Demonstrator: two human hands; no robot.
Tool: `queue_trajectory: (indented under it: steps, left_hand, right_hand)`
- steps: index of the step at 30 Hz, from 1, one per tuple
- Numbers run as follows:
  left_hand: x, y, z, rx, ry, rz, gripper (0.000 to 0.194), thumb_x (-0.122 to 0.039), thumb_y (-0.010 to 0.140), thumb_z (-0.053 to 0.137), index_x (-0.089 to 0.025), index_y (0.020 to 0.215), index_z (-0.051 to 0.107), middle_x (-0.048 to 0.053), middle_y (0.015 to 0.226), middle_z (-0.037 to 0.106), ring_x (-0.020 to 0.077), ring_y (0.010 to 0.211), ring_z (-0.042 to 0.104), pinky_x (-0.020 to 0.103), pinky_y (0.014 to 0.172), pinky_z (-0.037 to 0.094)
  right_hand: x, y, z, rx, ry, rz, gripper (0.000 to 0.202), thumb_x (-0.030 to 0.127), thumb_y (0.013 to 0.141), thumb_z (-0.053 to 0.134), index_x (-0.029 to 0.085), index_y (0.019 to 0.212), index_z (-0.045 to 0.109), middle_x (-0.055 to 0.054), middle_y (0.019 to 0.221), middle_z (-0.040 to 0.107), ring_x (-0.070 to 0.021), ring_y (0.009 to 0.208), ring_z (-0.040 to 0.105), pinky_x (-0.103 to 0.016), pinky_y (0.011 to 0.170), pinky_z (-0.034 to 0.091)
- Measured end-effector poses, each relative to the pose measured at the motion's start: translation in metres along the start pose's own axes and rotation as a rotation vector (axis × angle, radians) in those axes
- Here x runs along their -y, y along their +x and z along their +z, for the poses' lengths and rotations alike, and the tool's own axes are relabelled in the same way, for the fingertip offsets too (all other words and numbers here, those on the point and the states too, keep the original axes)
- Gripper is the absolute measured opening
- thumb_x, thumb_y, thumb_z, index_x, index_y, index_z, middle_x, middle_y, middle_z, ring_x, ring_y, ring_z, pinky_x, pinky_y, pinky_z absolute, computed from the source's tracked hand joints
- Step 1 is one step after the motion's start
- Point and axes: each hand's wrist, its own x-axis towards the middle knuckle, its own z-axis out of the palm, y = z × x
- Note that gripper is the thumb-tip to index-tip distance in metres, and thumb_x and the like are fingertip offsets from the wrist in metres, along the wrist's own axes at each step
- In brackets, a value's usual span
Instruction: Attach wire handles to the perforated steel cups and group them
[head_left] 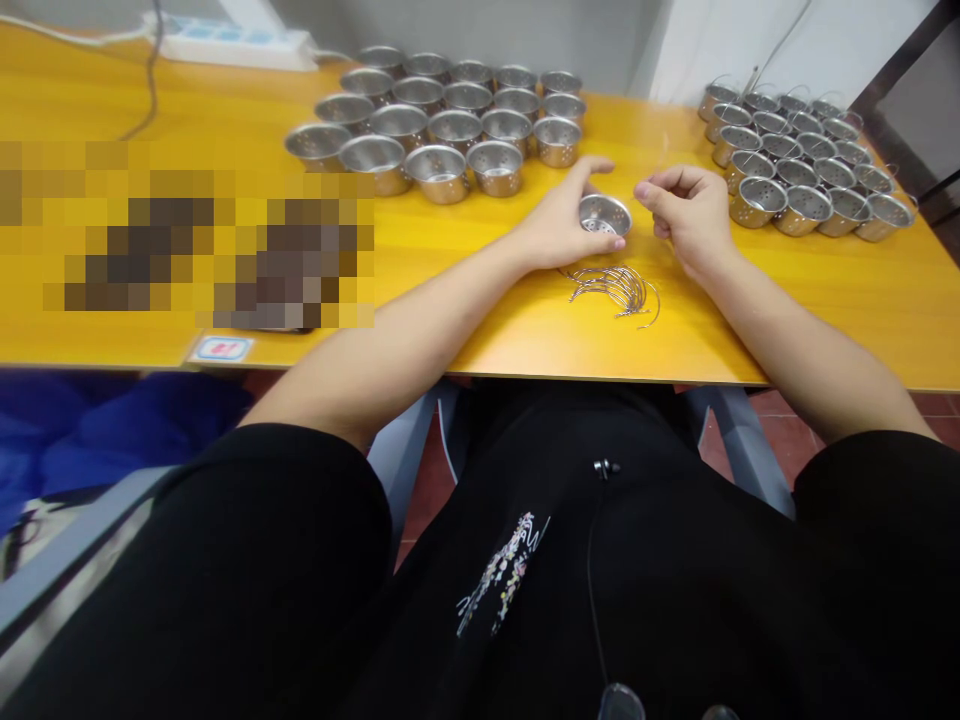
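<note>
My left hand (574, 220) is wrapped round a small perforated metal cup (606, 218), thumb at the near side and fingers round the far side. The cup stands on the yellow table with its mouth up. Just right of its rim, my right hand (686, 215) is closed in a pinch on a thin wire handle (664, 150), which shows only as a faint blurred line above the fingers. Closer to me lies a loose pile of curved wire handles (619, 288), below the cup and touched by neither hand.
Several rows of metal cups (439, 175) without handles stand at the back left. More cups (802, 210), with wire handles, stand at the right. A white power strip (232, 45) lies at the back left. Blurred-out dark objects (292, 265) and a label (223, 348) are at left.
</note>
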Motion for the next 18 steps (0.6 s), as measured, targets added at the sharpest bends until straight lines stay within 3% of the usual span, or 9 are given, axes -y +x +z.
queue_trajectory:
  steps: [3, 11, 15, 18]
  left_hand:
    - [0.001, 0.001, 0.000, -0.001, 0.002, -0.004, 0.110, -0.038, 0.065, 0.107, -0.032, 0.168, 0.068, 0.016, 0.153, 0.084, 0.0504, 0.155, 0.076, 0.068, 0.137, 0.058]
    - [0.000, 0.001, 0.000, 0.005, 0.015, -0.005, 0.110, -0.042, 0.064, 0.106, -0.031, 0.166, 0.069, 0.017, 0.156, 0.082, 0.0516, 0.155, 0.076, 0.070, 0.137, 0.058]
    - [0.000, 0.000, 0.000, -0.002, 0.017, -0.009, 0.112, -0.039, 0.064, 0.106, -0.032, 0.168, 0.067, 0.017, 0.160, 0.082, 0.0512, 0.158, 0.075, 0.069, 0.139, 0.059]
    - [0.001, 0.000, 0.001, 0.000, 0.018, -0.022, 0.114, -0.040, 0.064, 0.107, -0.030, 0.171, 0.067, 0.017, 0.156, 0.083, 0.0511, 0.157, 0.076, 0.068, 0.138, 0.060]
  right_hand:
    - [-0.003, 0.003, 0.000, -0.022, -0.031, -0.013, 0.078, 0.100, 0.066, 0.113, 0.037, 0.083, 0.071, 0.000, 0.083, 0.082, -0.0232, 0.069, 0.057, -0.049, 0.061, 0.047]
    - [-0.005, 0.008, -0.004, -0.012, 0.033, 0.015, 0.062, 0.068, 0.085, 0.121, 0.033, 0.084, 0.070, -0.002, 0.091, 0.083, -0.0210, 0.067, 0.067, -0.035, 0.049, 0.054]
    - [0.002, 0.004, -0.002, -0.010, 0.001, 0.036, 0.064, 0.068, 0.085, 0.119, 0.032, 0.082, 0.065, -0.003, 0.088, 0.080, -0.0218, 0.066, 0.066, -0.035, 0.048, 0.050]
    - [0.005, 0.003, -0.001, -0.009, -0.017, 0.022, 0.070, 0.076, 0.082, 0.117, 0.034, 0.083, 0.060, -0.002, 0.082, 0.075, -0.0237, 0.065, 0.063, -0.038, 0.049, 0.047]
